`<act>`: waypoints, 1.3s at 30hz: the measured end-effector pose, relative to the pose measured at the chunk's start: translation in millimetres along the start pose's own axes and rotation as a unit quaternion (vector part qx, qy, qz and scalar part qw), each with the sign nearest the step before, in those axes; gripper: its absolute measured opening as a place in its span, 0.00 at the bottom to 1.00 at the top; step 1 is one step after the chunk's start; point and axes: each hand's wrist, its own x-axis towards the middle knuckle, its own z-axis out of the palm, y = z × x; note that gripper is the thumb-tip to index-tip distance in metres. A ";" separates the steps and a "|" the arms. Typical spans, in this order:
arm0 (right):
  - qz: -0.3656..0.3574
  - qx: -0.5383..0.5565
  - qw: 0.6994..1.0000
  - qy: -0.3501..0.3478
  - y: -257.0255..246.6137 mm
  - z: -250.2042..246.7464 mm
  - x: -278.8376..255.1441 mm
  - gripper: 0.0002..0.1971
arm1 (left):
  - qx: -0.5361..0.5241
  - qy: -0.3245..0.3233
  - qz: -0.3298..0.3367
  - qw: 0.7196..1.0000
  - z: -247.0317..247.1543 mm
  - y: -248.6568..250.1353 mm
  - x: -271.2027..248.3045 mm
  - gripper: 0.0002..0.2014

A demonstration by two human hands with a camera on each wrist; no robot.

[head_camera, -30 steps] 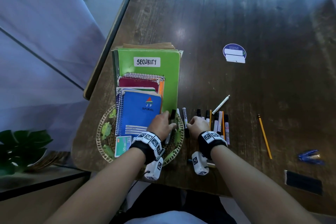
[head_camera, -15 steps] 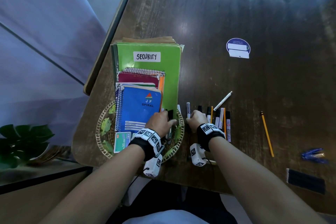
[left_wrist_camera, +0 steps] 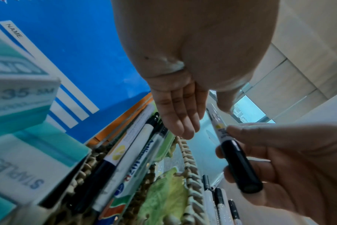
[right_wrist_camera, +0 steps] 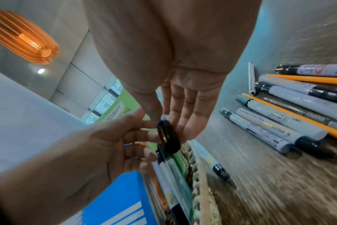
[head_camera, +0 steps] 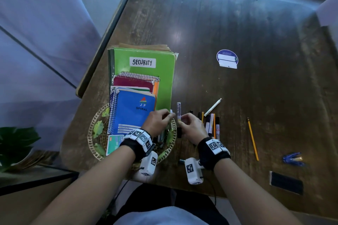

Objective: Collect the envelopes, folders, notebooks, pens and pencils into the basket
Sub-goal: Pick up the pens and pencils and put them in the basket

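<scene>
A wicker basket at the table's near left holds a green "SECURITY" folder, brown envelopes, spiral notebooks topped by a blue one, and several markers. Just above its right rim both hands meet on one white marker with a black cap. My right hand grips its capped end. The thumb and forefinger of my left hand pinch the white barrel. More markers and pencils lie in a row right of the basket.
A white pen and a lone yellow pencil lie further right. Beyond them are a blue clip-like tool, a black pad and a round sticker. A staples box sits in the basket. One marker lies beside the rim.
My left hand has lifted off the markers in the basket. My right hand has come off the row on the table with a marker, and the two hands now meet on it.
</scene>
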 end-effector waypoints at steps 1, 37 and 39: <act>-0.006 0.012 1.000 -0.004 -0.5 4.2 -2.5 0.04 | -0.012 -0.004 0.003 1.000 -0.6 1.0 -0.4 0.14; 0.071 -0.266 0.959 -0.072 11.3 18.3 69.1 0.09 | 0.259 0.001 -0.091 0.962 1.5 -33.3 -18.1 0.14; 0.074 -0.234 0.968 -0.049 12.5 12.2 66.1 0.09 | 0.238 0.024 -0.079 0.968 0.9 -30.7 -17.6 0.15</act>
